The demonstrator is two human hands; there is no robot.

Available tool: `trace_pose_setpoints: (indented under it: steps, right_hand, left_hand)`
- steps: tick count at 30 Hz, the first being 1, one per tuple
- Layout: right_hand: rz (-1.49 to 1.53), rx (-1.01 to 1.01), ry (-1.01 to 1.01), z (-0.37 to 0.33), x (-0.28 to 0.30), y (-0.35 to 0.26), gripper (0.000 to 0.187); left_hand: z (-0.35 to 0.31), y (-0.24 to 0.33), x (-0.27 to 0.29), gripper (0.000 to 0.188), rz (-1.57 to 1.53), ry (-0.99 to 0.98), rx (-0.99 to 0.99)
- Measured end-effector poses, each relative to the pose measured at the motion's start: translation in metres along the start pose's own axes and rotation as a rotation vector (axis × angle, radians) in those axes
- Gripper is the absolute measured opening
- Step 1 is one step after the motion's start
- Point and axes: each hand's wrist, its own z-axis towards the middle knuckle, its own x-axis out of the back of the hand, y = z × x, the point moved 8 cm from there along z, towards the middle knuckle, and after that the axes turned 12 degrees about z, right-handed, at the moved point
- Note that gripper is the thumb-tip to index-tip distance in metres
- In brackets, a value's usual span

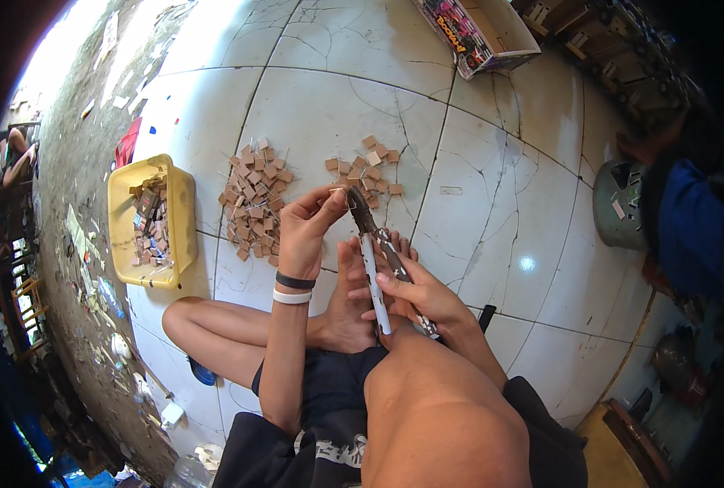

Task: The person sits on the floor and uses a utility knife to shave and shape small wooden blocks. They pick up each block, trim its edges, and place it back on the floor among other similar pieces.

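My right hand (pixel 427 294) is closed round the handles of a pair of pliers (pixel 370 237), one handle whitish and the other dark with pale flecks. The dark jaws point away from me and up to the left. At their tip, the thumb and fingers of my left hand (pixel 306 224) pinch something small and pale, mostly hidden by the fingertips. Beyond my left hand lies a big heap of small brown square blocks (pixel 254 191), with thin wire-like bits sticking out of many. A smaller group of similar blocks (pixel 366 169) lies just past the pliers' jaws.
A yellow plastic tub (pixel 184 215) with scraps stands on the left, by littered bare ground (pixel 85 252). An open printed cardboard box (pixel 492 41) is at the far right. A green bucket (pixel 614 213) stands right on the cracked tiles (pixel 524 191). My bent legs (pixel 435 398) frame the work.
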Motion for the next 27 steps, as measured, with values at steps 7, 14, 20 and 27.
trace_pose_setpoints:
  steps: [7,14,20,27]
  right_hand:
    - [0.012,0.006,0.028,-0.001,0.006,0.004,0.072]
    - [-0.152,0.045,0.084,0.000,0.014,0.000,0.061]
    - [0.058,-0.191,0.051,0.007,0.020,0.032,0.043]
    - [-0.820,0.383,0.304,0.015,0.050,-0.009,0.053]
  left_hand:
    - [0.000,0.009,-0.002,0.026,0.107,-0.034,-0.073]
    - [0.000,0.013,-0.001,0.026,0.115,-0.043,-0.101]
    - [0.001,0.012,-0.004,0.025,0.121,-0.068,-0.131]
    - [0.009,-0.004,-0.007,0.025,0.071,-0.067,-0.131]
